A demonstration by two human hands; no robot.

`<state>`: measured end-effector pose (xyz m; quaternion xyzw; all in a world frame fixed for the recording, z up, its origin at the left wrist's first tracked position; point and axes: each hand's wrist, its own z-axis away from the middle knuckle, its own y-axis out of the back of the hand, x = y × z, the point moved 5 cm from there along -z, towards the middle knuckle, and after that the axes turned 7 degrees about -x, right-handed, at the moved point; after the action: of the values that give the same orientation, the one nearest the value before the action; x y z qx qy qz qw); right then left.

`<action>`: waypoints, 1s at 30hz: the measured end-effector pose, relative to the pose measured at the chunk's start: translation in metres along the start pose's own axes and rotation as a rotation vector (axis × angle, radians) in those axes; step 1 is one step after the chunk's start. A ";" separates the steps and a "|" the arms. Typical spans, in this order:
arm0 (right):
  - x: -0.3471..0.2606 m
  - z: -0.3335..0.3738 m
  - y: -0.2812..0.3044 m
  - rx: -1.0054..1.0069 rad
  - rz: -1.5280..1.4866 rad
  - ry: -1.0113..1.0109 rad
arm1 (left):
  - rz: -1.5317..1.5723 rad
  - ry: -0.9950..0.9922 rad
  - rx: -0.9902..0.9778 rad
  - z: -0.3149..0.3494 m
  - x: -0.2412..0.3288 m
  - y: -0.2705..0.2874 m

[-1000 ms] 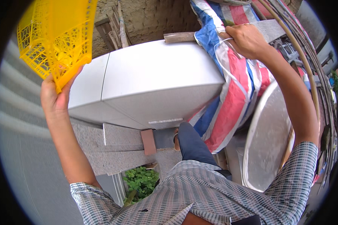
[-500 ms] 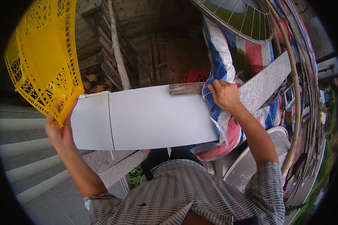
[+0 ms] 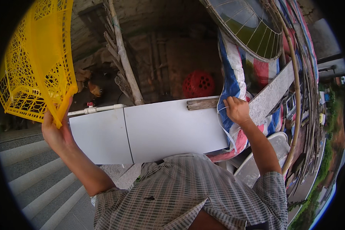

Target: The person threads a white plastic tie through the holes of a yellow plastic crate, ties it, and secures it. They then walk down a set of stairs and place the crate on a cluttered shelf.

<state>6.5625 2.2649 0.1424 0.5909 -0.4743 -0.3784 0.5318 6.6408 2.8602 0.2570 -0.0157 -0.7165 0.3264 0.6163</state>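
At the left, my left hand is closed around the rim of a yellow perforated plastic crate, which is lifted and tilted beside the white panel. My right hand is closed at the edge of a red, white and blue striped tarp, beside the right end of the panel. A thin white strap runs out from its fingers and hangs down over the tarp. A short weathered piece of wood lies on the panel's far edge, just left of that hand.
Beyond the panel, a red holed basket stands in a dark lower area, with a chicken further left. A wooden pole rises there. A white pipe runs along the panel. Steps descend at left; a wire-spoked round frame stands far right.
My view has shifted and my body leans further over the panel. The red basket and the pipe with its red valve show more fully. Both hands keep their grips.
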 end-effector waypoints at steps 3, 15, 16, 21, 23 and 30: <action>-0.001 -0.001 0.001 0.004 0.008 -0.003 | -0.096 -0.031 0.037 -0.016 -0.005 0.000; -0.003 -0.005 0.009 -0.032 0.007 -0.017 | -0.177 -0.026 0.058 -0.037 -0.033 0.005; -0.003 -0.006 0.009 -0.037 0.001 -0.014 | -0.170 -0.022 0.063 -0.036 -0.034 0.004; -0.002 -0.006 0.012 -0.064 -0.019 -0.017 | -0.200 -0.041 0.083 -0.019 -0.033 -0.007; -0.003 -0.008 0.010 -0.070 -0.036 -0.010 | -0.220 -0.037 0.058 -0.019 -0.033 -0.003; -0.002 -0.005 0.015 -0.110 -0.021 -0.017 | -0.355 -0.164 0.062 -0.019 -0.049 -0.007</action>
<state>6.5643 2.2680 0.1581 0.5625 -0.4513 -0.4145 0.5552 6.6727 2.8422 0.2182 0.1566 -0.7453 0.2347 0.6041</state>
